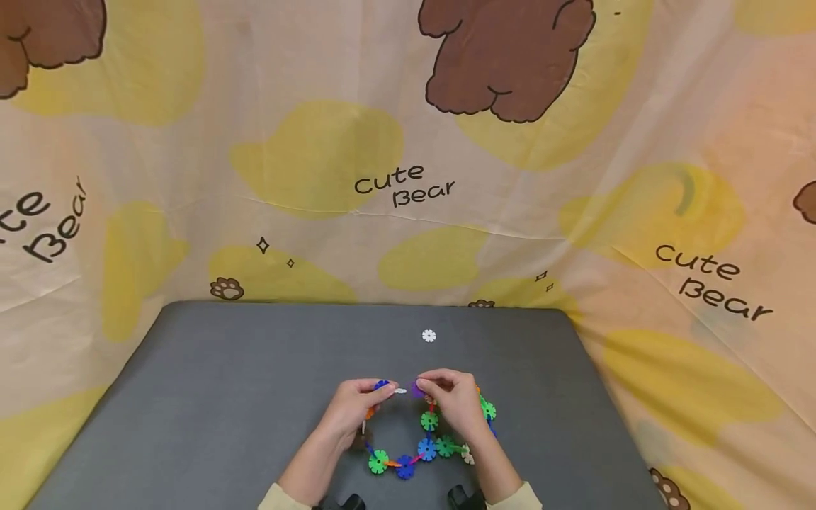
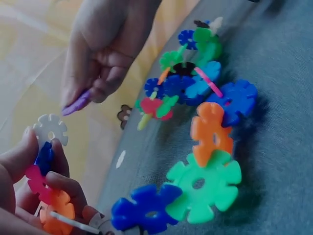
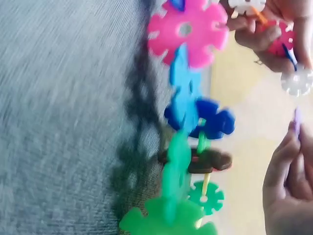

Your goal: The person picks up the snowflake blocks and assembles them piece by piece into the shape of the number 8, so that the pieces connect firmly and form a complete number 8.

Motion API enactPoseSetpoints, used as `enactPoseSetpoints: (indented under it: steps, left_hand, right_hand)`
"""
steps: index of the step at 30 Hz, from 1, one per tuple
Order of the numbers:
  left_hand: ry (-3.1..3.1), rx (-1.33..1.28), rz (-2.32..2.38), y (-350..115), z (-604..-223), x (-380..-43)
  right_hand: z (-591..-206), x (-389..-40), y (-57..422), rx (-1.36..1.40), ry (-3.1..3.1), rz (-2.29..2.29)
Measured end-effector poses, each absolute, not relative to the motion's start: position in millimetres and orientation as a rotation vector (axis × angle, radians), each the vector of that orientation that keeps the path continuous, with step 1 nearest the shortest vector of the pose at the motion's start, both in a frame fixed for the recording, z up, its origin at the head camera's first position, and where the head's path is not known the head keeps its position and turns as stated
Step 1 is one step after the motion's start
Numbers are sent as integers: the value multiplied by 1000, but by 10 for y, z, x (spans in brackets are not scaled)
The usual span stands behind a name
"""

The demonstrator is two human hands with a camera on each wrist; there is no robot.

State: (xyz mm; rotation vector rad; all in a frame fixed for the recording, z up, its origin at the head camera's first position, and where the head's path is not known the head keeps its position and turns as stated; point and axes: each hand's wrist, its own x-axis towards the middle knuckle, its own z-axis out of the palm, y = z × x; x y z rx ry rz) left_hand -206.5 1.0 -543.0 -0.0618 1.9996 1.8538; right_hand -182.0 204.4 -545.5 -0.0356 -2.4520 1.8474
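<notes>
Near the middle of the table, my left hand [image 1: 349, 409] grips one end of a chain of notched plastic snowflake discs. A blue disc [image 2: 44, 157] lies between its thumb and fingers, and a white disc [image 2: 57, 126] sticks out at the tip. Opposite, my right hand [image 1: 457, 400] pinches a purple disc [image 2: 77, 103] between thumb and fingertips. A small gap separates the purple disc from the white one. The rest of the chain curves below both hands, with a green disc [image 1: 378, 462] and a dark blue disc [image 1: 405, 467] among its links.
A loose white disc [image 1: 429, 336] lies on the grey table [image 1: 255, 368] beyond the hands. More linked discs, such as a green one [image 1: 488, 410], extend beside the right forearm. Two black objects [image 1: 465, 498] show at the front edge. A bear-print cloth [image 1: 306, 156] hangs behind.
</notes>
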Motion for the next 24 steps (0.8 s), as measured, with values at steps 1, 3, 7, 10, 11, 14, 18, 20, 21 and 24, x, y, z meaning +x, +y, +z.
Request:
enactPoseSetpoints:
  steps: [1,3,7,10,11,14,18,20,21,24]
  left_hand:
    - [2002,-56,1852,16,-5423,-2065]
    - [2003,-44,1852,28,-5408,-2064]
    - [1997,-43,1868,46,-5416,-2069]
    - [1993,-52,1874,45,-5416,-2066]
    - [1990,-47,1872,43,-5415,-2065]
    - [1983,-23,1851,29,-5415,-2064]
    - [1985,41,1815,-6,-5421,-2067]
    - [2001,89,1808,-24,-5423,-2068]
    - [2013,114,1804,-30,-5421,-2068]
    - [2037,188,1801,-36,-5418,-2071]
  right_hand:
    - [-5455,-1820,2042,-37,-2440,1861]
    - [-5463,-1821,2028,-30,-2438,1875]
    - [-5466,-1804,1971,-72,-2398,1903]
    - [-5479,-1789,1929,-154,-2357,1912]
    - [-5485,-1788,1917,-175,-2339,1924]
    - [-5496,-1797,1888,-206,-2292,1957]
    - [-5496,-1837,1859,-185,-2299,1932]
    - [-5510,-1865,1858,-172,-2328,1906]
    - [-5518,-1879,1863,-167,-2344,1897]
    - [-5530,-1922,1909,-145,-2409,1864]
